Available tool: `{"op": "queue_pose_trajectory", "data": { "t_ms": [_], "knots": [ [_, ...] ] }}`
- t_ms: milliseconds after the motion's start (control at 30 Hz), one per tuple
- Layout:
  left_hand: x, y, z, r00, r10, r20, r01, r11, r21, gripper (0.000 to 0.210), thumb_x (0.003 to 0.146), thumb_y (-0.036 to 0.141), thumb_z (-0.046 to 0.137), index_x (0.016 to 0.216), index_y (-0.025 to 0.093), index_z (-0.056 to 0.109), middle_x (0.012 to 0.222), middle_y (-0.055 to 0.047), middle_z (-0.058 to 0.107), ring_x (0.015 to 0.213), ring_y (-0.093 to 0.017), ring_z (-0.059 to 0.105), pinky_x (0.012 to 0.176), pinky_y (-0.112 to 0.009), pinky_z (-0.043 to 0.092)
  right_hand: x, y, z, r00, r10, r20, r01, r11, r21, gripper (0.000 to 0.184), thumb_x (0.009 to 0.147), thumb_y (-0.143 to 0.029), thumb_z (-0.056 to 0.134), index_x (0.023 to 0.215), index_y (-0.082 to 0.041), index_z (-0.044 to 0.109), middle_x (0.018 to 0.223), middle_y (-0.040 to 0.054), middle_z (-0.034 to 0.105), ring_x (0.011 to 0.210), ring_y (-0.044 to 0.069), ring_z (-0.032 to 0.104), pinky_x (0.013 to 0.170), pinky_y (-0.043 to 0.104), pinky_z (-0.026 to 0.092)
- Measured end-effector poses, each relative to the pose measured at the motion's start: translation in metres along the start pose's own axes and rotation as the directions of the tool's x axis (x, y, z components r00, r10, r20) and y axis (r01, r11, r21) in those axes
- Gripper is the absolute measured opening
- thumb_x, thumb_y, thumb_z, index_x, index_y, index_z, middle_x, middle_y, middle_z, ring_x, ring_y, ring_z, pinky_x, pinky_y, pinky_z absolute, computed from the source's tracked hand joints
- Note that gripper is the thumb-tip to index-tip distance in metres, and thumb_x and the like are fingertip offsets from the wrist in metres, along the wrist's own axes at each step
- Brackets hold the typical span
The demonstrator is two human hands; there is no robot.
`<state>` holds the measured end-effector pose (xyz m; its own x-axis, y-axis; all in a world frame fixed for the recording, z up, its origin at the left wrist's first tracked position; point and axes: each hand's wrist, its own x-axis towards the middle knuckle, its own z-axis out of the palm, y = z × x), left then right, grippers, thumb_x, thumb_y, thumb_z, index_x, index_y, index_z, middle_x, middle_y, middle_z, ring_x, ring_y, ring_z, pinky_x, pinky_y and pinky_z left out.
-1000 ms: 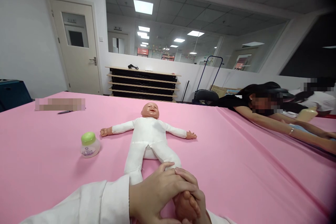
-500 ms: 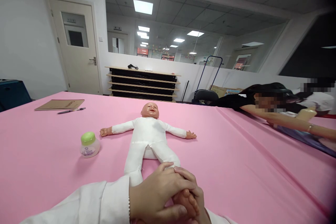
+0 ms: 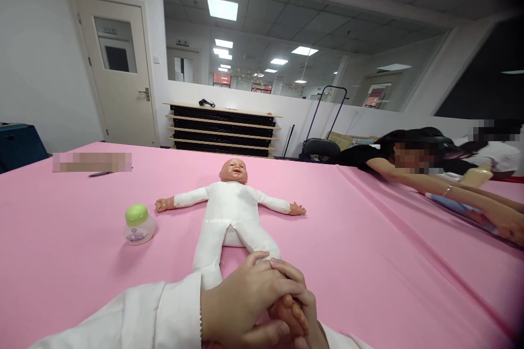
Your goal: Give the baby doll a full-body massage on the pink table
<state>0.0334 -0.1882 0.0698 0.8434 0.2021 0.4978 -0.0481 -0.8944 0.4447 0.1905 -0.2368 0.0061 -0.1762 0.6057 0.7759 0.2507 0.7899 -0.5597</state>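
Note:
A baby doll [image 3: 229,207] in a white cloth suit lies on its back, its head pointing away from me and its arms spread. My left hand [image 3: 245,300], with a beaded bracelet at the wrist, is closed around the doll's foot [image 3: 289,313] on the right side. From the other side my right hand [image 3: 305,297] wraps the same foot, its fingers meeting my left fingers over the ankle. The toes show between both hands; most of the foot is covered. A jar with a green lid [image 3: 138,224] stands left of the doll.
A pink sheet [image 3: 368,262] covers the table, creased on the right. A pen [image 3: 100,174] lies at the far left beside a blurred-out flat object. At right, another person [image 3: 421,172] leans over the table with arms stretched, near a bottle [image 3: 477,175].
My hands stay on the doll's foot with hardly any shift. The other person's arms at the right have moved, and a hand now shows near the right edge.

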Motion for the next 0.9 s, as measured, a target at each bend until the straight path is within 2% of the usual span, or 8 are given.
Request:
{"op": "queue_pose_trajectory", "data": {
  "t_ms": [167, 433, 667, 900],
  "knots": [
    [0.0024, 0.0014, 0.0036, 0.999, -0.046, 0.018, 0.045, 0.998, 0.037, 0.038, 0.083, 0.04, 0.041, 0.117, 0.024, 0.042, 0.109, -0.006, 0.056, 0.098, -0.023, 0.05, 0.095, -0.041, 0.029, -0.0057, 0.0086, 0.0015, 1.0, -0.001, 0.0, 0.001, 0.995, 0.102, 0.057, 0.082, -0.063, 0.027, 0.126, -0.026, 0.035, 0.129, 0.0098, 0.034, 0.125, 0.03, 0.032, 0.098, 0.051, 0.035],
    [0.0041, 0.004, 0.0027, 0.996, -0.088, 0.026, 0.088, 0.996, 0.028, 0.043, 0.076, 0.034, 0.049, 0.117, 0.024, 0.041, 0.11, -0.005, 0.056, 0.098, -0.023, 0.051, 0.095, -0.043, 0.031, -0.0065, 0.0081, 0.0005, 0.999, 0.039, -0.01, -0.038, 0.994, 0.104, 0.049, 0.084, -0.054, 0.031, 0.123, -0.024, 0.037, 0.126, 0.011, 0.035, 0.121, 0.031, 0.036, 0.095, 0.05, 0.038],
    [0.0052, 0.0042, 0.0035, 0.995, -0.093, 0.041, 0.092, 0.995, 0.03, 0.041, 0.075, 0.032, 0.05, 0.115, 0.024, 0.042, 0.108, -0.005, 0.057, 0.099, -0.024, 0.051, 0.094, -0.043, 0.032, -0.0086, 0.01, 0.0009, 0.994, 0.055, -0.092, -0.052, 0.998, 0.038, 0.053, 0.082, -0.06, 0.031, 0.116, -0.022, 0.044, 0.12, 0.0123, 0.044, 0.116, 0.03, 0.042, 0.092, 0.048, 0.041],
    [0.004, 0.0026, 0.0069, 0.997, -0.082, 0.012, 0.081, 0.996, 0.03, 0.037, 0.076, 0.032, 0.048, 0.112, 0.023, 0.043, 0.106, -0.005, 0.057, 0.098, -0.023, 0.052, 0.095, -0.042, 0.031, -0.0076, 0.0076, 0.0011, 0.996, 0.059, -0.063, -0.055, 0.997, 0.062, 0.052, 0.082, -0.059, 0.031, 0.118, -0.022, 0.043, 0.121, 0.0118, 0.043, 0.118, 0.03, 0.041, 0.094, 0.049, 0.04]
  ]
}}
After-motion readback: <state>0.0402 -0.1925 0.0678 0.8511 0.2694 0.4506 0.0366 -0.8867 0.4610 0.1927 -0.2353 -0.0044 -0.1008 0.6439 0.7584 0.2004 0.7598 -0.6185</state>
